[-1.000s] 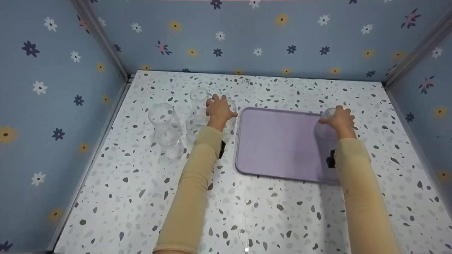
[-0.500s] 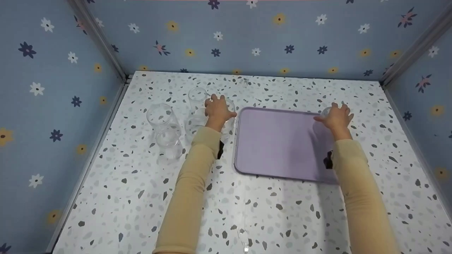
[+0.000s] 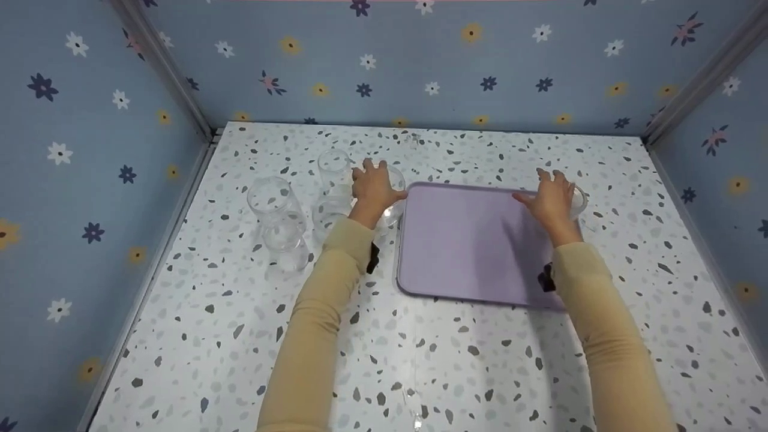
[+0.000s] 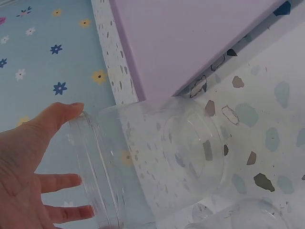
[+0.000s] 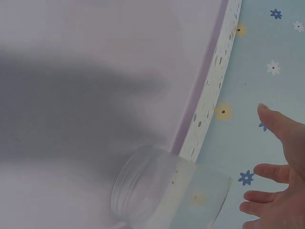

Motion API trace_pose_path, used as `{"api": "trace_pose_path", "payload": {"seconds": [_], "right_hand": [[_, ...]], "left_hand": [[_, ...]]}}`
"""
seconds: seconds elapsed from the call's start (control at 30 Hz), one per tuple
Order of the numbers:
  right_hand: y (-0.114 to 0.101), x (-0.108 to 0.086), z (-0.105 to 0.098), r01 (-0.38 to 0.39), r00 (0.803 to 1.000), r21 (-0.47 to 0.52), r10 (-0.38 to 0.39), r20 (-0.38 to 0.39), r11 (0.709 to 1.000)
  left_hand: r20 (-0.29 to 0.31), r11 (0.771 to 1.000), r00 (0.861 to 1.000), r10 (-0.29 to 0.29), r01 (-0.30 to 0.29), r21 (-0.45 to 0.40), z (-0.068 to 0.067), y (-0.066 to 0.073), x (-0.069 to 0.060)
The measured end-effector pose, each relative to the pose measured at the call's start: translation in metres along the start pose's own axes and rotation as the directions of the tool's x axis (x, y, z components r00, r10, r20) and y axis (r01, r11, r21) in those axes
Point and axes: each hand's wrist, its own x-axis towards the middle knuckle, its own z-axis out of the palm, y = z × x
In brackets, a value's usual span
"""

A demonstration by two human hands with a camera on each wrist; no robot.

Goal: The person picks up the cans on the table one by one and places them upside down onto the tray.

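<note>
My left hand (image 3: pixel 373 191) grips a clear jar (image 4: pixel 157 157) from above, just beside the left edge of a lilac tray (image 3: pixel 462 240). In the left wrist view the thumb lies at the jar's rim and the other fingers reach along the same rim. My right hand (image 3: pixel 551 201) is above the tray's right end, fingers spread and touching nothing. Another clear jar (image 5: pixel 200 191) with a threaded rim stands at the tray's right end, apart from that hand; in the head view the hand partly covers it.
Several other clear jars stand on the speckled table left of the tray, among them a wide jar (image 3: pixel 273 198), a smaller jar (image 3: pixel 285 237) and a far jar (image 3: pixel 333 168). Flowered wall panels (image 3: pixel 420 66) enclose the back and sides.
My right hand has let go of its jar and moved left, leaving the jar at the tray's right end. My left hand and its jar have shifted slightly right, toward the tray.
</note>
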Motion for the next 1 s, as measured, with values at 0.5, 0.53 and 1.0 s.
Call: {"api": "trace_pose_path", "payload": {"seconds": [0.5,0.53,1.0], "right_hand": [[-0.025,-0.012,0.012,0.146,0.984,0.126,-0.131,-0.119,0.981],[-0.026,-0.013,0.013,0.147,0.984,0.136,-0.131,-0.119,0.980],[-0.037,-0.025,0.031,0.208,0.977,0.342,-0.176,-0.122,0.916]], "left_hand": [[-0.093,0.989,0.996,0.016,-0.029,-0.146,-0.005,-0.009,-0.012],[-0.099,0.985,0.995,0.015,-0.032,-0.168,-0.005,-0.010,-0.013],[-0.292,0.930,0.954,0.068,-0.167,-0.327,0.011,-0.007,-0.031]]}}
